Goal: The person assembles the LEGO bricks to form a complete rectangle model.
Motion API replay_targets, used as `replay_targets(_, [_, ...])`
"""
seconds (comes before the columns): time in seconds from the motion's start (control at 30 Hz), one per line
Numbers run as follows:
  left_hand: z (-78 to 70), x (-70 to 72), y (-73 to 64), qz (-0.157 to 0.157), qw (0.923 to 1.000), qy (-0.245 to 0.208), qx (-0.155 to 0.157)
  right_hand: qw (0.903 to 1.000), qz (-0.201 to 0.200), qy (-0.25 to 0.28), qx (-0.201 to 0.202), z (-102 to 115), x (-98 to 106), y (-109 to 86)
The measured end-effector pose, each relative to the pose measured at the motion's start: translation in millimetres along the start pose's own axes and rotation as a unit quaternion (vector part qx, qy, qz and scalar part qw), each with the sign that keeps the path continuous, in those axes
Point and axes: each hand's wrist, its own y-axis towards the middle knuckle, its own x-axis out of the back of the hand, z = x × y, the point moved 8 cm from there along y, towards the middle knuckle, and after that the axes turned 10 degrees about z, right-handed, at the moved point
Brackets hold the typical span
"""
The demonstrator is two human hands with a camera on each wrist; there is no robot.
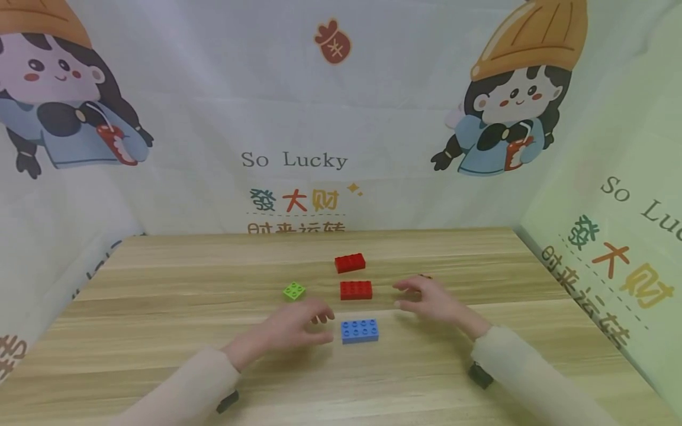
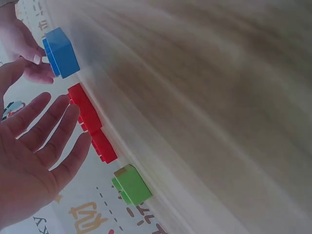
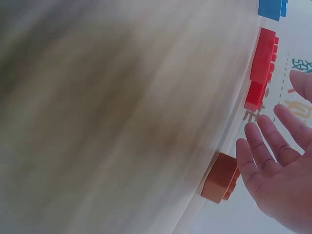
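Note:
A blue toy building brick lies studs up on the wooden table. My left hand hovers just left of it, fingers loosely bent and holding nothing. Beyond the blue brick are two red bricks, a nearer one and a farther one. A small light green brick sits past my left hand. To the right of the red bricks my right hand is held in the air with nothing in it. An orange-brown brick shows beside its fingers in the right wrist view; the hand mostly hides it in the head view.
The wooden table reaches back to a printed white cloth that hangs behind it and along both sides. Both forearms in pale sleeves come in from the front edge, each with a dark device at the wrist.

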Motion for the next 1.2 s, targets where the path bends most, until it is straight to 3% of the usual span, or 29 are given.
replay_targets(0.87, [-6.1,-11.2,18.4,0.011,0.9998,0.012,-0.010,0.9990,0.031,0.013,-0.029,7,-14,43.6])
replay_targets(1.2, [-2.3,-13.2,24.9,0.017,0.9998,0.002,0.010,0.9981,0.033,0.003,-0.051,5,-16,54.8])
